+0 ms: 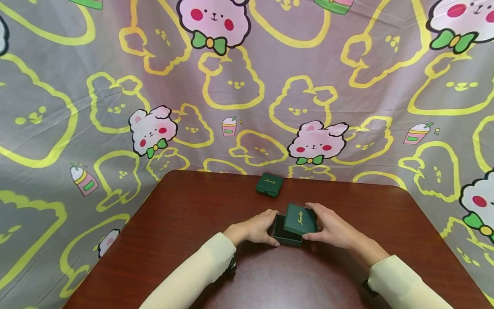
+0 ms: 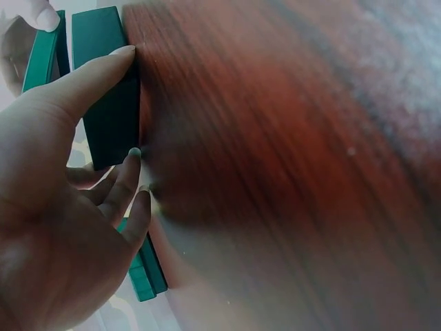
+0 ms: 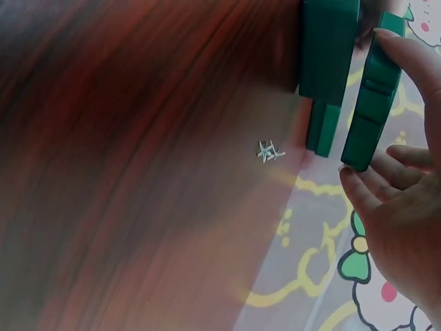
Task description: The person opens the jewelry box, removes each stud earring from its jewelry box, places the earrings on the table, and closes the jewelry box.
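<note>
Visibility of the interior of the green box base was limited: the exposed part was dark, the green lid covered the right part from above, and any contents could not be determined. The base sat on the reddish-brown table, in front of the person. The left hand gripped the base at its left side, thumb on the near wall; the far fingertips were partly hidden in the head view. The right hand held the lid between thumb and fingers, tilted over the base, with a gap between the two parts evident in both wrist views. Gold lettering on the lid appeared to read "Jewelry". A second green box, closed, lay farther back on the table; its contents were concealed. In the right wrist view, small pale star-shaped pieces lay on the table near the base; their detail was too fine to resolve. Both pale sleeves were cut off by the lower frame edge. Patterned cloth surrounded the table and extended beyond the frame.
</note>
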`<state>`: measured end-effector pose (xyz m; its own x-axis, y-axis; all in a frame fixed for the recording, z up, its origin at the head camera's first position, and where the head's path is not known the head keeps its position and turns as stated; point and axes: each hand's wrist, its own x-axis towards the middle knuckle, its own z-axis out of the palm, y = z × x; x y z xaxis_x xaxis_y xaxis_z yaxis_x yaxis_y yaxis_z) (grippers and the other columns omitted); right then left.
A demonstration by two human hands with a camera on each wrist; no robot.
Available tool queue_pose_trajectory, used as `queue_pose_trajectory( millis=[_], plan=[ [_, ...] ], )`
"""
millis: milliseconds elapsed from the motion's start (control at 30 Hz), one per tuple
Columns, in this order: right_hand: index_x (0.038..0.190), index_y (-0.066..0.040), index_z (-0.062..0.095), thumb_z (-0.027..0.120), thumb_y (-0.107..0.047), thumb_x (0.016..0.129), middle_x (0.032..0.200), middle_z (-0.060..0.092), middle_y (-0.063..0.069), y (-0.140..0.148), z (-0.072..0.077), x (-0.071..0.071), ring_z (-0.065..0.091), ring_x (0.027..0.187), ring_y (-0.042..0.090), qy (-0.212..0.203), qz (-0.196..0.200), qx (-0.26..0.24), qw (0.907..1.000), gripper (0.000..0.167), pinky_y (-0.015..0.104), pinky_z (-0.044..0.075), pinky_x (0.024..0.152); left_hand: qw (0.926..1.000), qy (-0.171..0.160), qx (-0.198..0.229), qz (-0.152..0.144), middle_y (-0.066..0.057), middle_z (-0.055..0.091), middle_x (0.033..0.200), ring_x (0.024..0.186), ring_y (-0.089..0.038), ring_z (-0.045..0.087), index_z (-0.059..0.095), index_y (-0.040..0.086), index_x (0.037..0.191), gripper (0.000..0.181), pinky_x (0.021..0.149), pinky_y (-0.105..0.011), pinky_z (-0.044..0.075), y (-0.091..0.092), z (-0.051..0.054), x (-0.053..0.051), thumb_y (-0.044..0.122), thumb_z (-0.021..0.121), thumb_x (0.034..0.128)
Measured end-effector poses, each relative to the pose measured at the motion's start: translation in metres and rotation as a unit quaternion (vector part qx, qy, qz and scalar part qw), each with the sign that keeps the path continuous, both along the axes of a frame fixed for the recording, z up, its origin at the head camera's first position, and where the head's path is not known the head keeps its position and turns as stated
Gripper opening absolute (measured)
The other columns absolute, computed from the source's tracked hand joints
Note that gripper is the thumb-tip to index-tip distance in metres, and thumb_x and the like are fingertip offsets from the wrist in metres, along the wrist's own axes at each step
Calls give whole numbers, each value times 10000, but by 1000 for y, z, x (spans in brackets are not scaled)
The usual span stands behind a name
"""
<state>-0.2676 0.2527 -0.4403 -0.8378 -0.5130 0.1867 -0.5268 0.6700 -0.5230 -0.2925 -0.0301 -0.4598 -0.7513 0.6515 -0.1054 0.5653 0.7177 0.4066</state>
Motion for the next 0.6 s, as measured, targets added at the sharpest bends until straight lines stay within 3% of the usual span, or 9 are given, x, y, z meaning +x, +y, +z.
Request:
queue_pose_trajectory(
  millis=[200,600],
  plan=[
    [1492,-26,417,864,-509,785,1392,538,136,-7,-1,1,577,1091,223,-158,52,35,9999,967,344,557,838,10000,10,28,-2,-60,483,1418,1261,-178,521,374,51,1505,930,1064,-309,424,0,0,1,429,867,813],
    [1484,-42,440,857,-519,787,1391,560,112,-18,-2,0,570,1165,220,-116,189,103,9997,942,456,522,940,9999,55,148,32,-59,506,1376,1225,-177,536,386,54,1490,940,1045,-313,434,1,-1,0,405,896,783]
  ],
)
